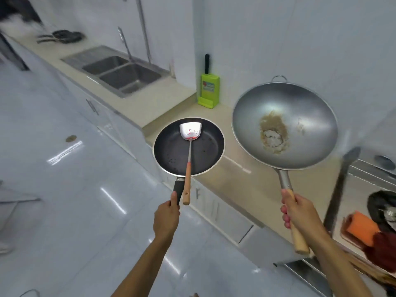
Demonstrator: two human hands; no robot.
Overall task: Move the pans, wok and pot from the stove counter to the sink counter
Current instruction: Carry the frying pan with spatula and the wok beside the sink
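A double steel sink [120, 73] is set into the beige counter [162, 97], with a tap [125, 42] rising behind it. A green knife block [209, 91] with one black handle sticking up is stood against the white tiled wall [278, 35]. White cabinets [111, 125] are seen under the counter, and a glossy tiled floor [75, 189] is spread out to the left. At the right edge, an orange block [361, 227] and a dark red thing beside it are seen, too blurred to be told apart further. A long dark handle [340, 189] is blurred there too.
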